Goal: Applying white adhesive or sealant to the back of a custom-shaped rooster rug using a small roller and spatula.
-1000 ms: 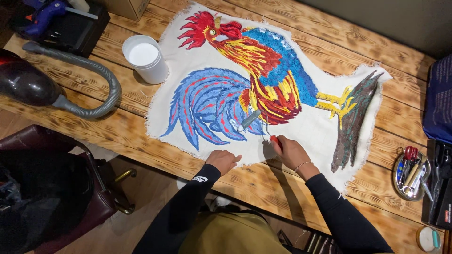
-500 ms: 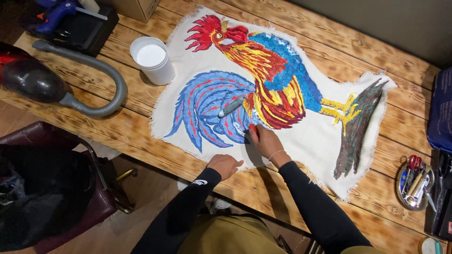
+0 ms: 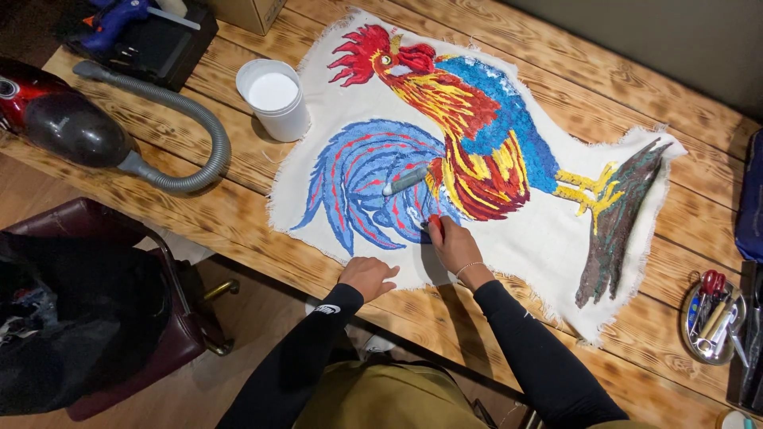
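While working from the head view, the only 1 to hand: right hand (image 3: 455,245) curled on the cloth (image 3: 548,238), fingers clamped on a small red-tipped tool (image 3: 434,223) pressed to the lower edge of the painted rooster (image 3: 453,135), just where the blue tail feathers meet the red and yellow body; left hand (image 3: 367,276) laid flat-ish on the near hem of the cloth, fingers loosely curled together and holding nothing, simply pinning the fabric to the counter (image 3: 199,214); grey tube (image 3: 404,180) lying loose across the tail, just above the working spot.

Best done, by this look, with short strokes kept inside the colour boundary; wrist rested on bare cloth rather than on painted areas that may be wet; left palm kept firm so the frayed fabric cannot creep; grey tube better moved aside before a sleeve catches it. White tub (image 3: 274,98) standing off the cloth's left edge, near the vacuum hose (image 3: 179,135); metal dish of tools (image 3: 711,318) well apart at far right.
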